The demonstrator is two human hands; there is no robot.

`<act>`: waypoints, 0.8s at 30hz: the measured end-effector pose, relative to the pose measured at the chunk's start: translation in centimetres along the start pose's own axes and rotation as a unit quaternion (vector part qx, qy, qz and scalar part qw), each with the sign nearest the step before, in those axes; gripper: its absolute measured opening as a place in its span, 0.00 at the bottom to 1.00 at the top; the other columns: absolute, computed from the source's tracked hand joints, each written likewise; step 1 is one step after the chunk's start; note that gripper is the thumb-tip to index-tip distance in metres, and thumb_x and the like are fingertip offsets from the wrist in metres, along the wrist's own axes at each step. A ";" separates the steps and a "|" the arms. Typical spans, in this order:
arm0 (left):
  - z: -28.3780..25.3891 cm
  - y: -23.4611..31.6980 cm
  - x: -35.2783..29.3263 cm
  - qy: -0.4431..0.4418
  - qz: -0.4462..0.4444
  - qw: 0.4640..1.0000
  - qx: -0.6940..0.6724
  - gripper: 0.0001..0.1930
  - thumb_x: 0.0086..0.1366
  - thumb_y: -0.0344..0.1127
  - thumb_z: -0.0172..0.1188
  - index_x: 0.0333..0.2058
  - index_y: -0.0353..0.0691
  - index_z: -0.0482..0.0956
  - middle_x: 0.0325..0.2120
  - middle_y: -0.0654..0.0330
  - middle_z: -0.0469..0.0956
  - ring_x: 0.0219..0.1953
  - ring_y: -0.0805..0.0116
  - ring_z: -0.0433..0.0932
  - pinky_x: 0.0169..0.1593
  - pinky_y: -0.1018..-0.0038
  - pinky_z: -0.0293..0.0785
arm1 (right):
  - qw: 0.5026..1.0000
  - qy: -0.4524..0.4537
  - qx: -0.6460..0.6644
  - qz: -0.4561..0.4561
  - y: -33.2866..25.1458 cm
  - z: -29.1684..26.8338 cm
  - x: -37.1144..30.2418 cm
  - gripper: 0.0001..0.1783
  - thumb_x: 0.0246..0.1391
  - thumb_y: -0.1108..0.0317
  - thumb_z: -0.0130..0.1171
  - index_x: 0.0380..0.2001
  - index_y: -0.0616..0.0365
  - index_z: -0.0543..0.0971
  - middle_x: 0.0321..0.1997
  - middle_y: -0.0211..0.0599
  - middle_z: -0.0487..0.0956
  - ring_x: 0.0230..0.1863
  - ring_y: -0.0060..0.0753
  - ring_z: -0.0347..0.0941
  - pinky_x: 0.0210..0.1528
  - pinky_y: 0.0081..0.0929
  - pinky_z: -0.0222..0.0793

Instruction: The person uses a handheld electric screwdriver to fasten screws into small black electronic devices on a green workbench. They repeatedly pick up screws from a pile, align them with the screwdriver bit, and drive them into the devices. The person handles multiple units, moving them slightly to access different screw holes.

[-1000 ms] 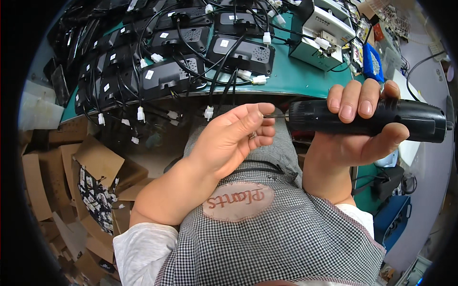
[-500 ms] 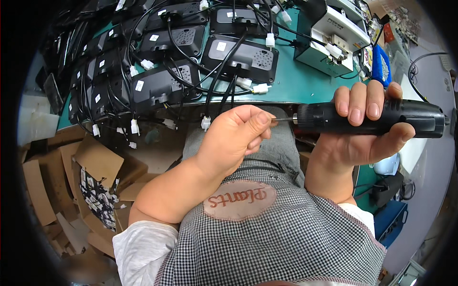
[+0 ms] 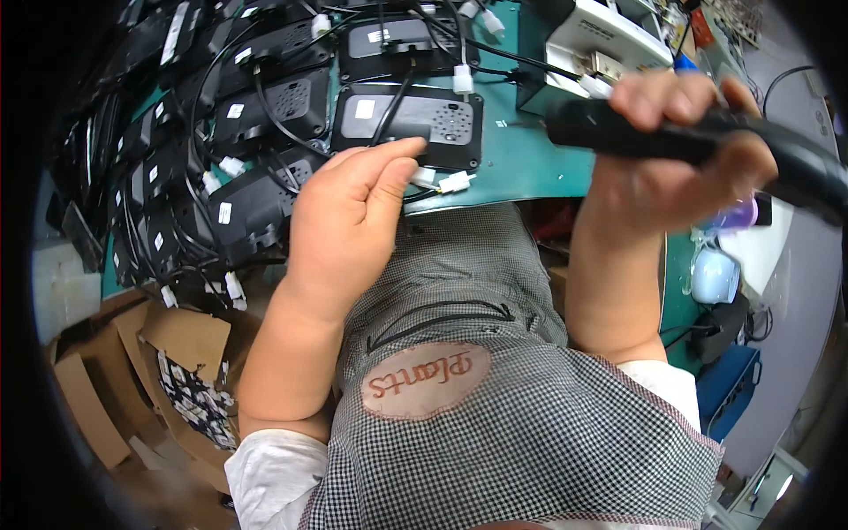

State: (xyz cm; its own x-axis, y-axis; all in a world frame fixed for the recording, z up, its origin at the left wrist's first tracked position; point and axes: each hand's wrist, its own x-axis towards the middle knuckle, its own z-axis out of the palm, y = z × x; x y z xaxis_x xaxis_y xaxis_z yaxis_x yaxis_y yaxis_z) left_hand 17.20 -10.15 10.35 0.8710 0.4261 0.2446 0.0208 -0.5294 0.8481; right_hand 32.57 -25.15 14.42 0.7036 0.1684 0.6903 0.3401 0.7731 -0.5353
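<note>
My right hand [image 3: 671, 168] is wrapped around a black electric screwdriver [image 3: 609, 132], its body tilted and its thin bit pointing left over the green mat. Motion blurs this hand and the tool. My left hand [image 3: 349, 208] reaches over the near edge of a flat black device housing [image 3: 455, 124], fingers stretched out and thumb apart. Its fingertips lie by the bracket and black cable of that housing; whether they touch is unclear. Beside the thumb are white plug connectors [image 3: 456, 182].
Rows of similar black housings [image 3: 283, 104] with cables and white plugs cover the left of the green mat [image 3: 530, 168]. At the back right stands a white and grey machine [image 3: 601, 35]. An open cardboard box [image 3: 185, 331] of small parts sits below left; a blue case [image 3: 731, 384] lies right.
My left hand has left the screwdriver's bit and moved up and left onto the housing, its fingers opening out. The screwdriver has risen and tilted in my right hand.
</note>
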 end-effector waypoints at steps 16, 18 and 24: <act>0.3 -1.9 1.7 -0.037 0.075 0.971 0.223 0.11 0.56 0.31 0.59 0.39 0.35 0.77 0.21 0.53 0.73 0.24 0.55 0.73 0.29 0.65 0.69 | 0.979 0.091 -0.175 0.048 6.8 -0.4 -0.4 0.24 0.48 0.61 0.65 0.41 0.62 0.66 0.24 0.35 0.69 0.20 0.26 0.68 0.23 0.21 0.67; 0.3 -2.1 1.7 -0.036 0.072 0.974 0.212 0.11 0.56 0.31 0.59 0.39 0.35 0.77 0.21 0.53 0.73 0.24 0.55 0.73 0.29 0.65 0.69 | 0.977 0.102 -0.175 0.063 7.1 -0.4 -0.6 0.23 0.48 0.63 0.65 0.41 0.62 0.66 0.24 0.36 0.70 0.20 0.26 0.68 0.23 0.20 0.66; 0.3 -2.3 1.7 -0.031 0.072 0.976 0.202 0.10 0.56 0.31 0.59 0.38 0.35 0.77 0.22 0.53 0.74 0.25 0.55 0.74 0.29 0.65 0.70 | 0.982 0.033 -0.165 0.085 7.7 -0.9 -0.5 0.23 0.46 0.66 0.66 0.40 0.63 0.67 0.24 0.33 0.72 0.20 0.25 0.69 0.23 0.18 0.66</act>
State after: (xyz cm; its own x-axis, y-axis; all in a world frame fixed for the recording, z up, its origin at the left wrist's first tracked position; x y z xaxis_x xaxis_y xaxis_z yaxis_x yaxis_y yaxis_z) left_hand 18.81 -8.44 8.67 0.9068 0.2879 0.3080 0.0772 -0.8316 0.5500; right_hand 35.37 -19.89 9.51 0.8034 0.2292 0.5496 0.3903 0.4943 -0.7767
